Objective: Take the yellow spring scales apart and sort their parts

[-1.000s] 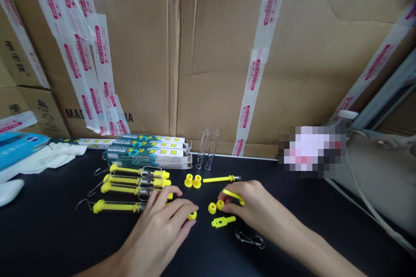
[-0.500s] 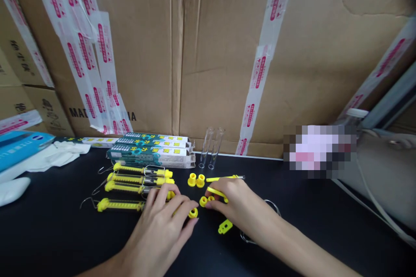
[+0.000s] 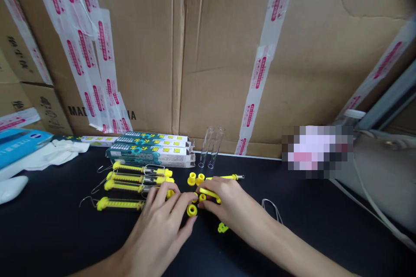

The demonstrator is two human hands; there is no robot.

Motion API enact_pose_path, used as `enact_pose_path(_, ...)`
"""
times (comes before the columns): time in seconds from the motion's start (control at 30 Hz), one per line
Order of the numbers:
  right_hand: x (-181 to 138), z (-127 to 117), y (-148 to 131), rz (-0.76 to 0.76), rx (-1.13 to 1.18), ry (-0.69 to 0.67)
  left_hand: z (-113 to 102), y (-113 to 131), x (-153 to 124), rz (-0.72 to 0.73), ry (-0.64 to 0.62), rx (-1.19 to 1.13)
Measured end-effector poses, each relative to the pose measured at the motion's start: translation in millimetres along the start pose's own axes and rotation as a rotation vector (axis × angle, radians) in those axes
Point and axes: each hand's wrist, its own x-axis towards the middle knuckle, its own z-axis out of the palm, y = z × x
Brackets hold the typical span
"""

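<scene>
My left hand (image 3: 164, 216) rests low over the black table, thumb and fingers apart around a flanged yellow cap (image 3: 192, 210); whether they touch it I cannot tell. My right hand (image 3: 227, 197) is closed, with a yellow plastic strip (image 3: 209, 193) tucked in the fingers. At its fingertips, close to my left index finger, are two small yellow collars, the nearer one (image 3: 203, 198) clearer than the other. Two flanged yellow caps (image 3: 191, 178) stand just beyond. A thin yellow rod (image 3: 227, 177) lies behind my right hand, and a flat yellow tab (image 3: 222, 227) shows partly below it.
Several yellow spring scales (image 3: 120, 204) with wire hooks lie at left. Printed cartons (image 3: 149, 156) and two clear tubes (image 3: 212, 151) are behind them. Wire loops (image 3: 273, 210) lie at right. A large cardboard box (image 3: 214, 60) walls the back; a grey bag (image 3: 383, 173) sits at right.
My right hand has shifted left with the yellow strip, and the two small collars have come along toward my left hand. My left hand has barely moved.
</scene>
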Motion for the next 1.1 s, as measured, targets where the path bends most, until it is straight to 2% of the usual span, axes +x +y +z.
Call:
enact_pose_path(0.17,-14,-8,3,0.057,0.04,0.041,-2,1,0,-0.024,0.011,-0.013)
enact_pose_path(0.33,-36,-18,10,0.114,-0.024,0.069,-2,1,2,0.014,0.066,-0.055)
enact_pose_path(0.5,-50,-29,20,0.074,-0.072,0.029,1,2,3,0.042,0.04,-0.097)
enact_pose_path(0.63,-51,-34,21,0.031,-0.097,-0.035,1,3,3,0.022,0.028,-0.137)
enact_pose_path(0.77,-47,-34,21,0.066,-0.132,-0.074,0,4,4,0.014,0.018,-0.143)
enact_pose_path(0.9,-41,-32,22,0.123,-0.126,-0.054,0,5,5,0.032,0.045,-0.122)
enact_pose_path(1.1,-43,-22,14,0.1,-0.12,-0.033,-1,4,5,0.053,0.033,-0.076)
